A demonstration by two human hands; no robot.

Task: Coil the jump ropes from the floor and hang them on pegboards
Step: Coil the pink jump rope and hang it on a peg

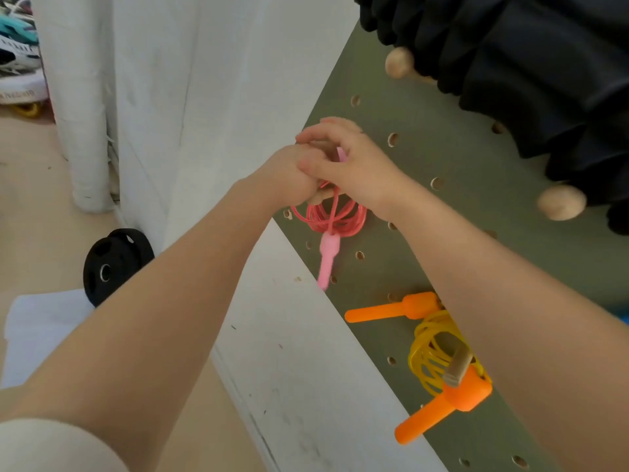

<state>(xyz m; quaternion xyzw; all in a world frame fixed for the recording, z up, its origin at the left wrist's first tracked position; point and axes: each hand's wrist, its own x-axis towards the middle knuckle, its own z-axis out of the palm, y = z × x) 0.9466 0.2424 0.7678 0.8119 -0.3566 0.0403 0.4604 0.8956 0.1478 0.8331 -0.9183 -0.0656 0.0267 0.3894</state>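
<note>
2 bare forearms reach in from the lower edge of the view, uncovered from the elbows to the wrists. The left hand [286, 177] and the right hand [343, 158] wear no gloves, and no rings, watch or bands show on the visible parts. At the bottom left corner sits the rounded edge of a cream-coloured sleeve [51, 444], plain and smooth, with no print or seam to be made out.
</note>
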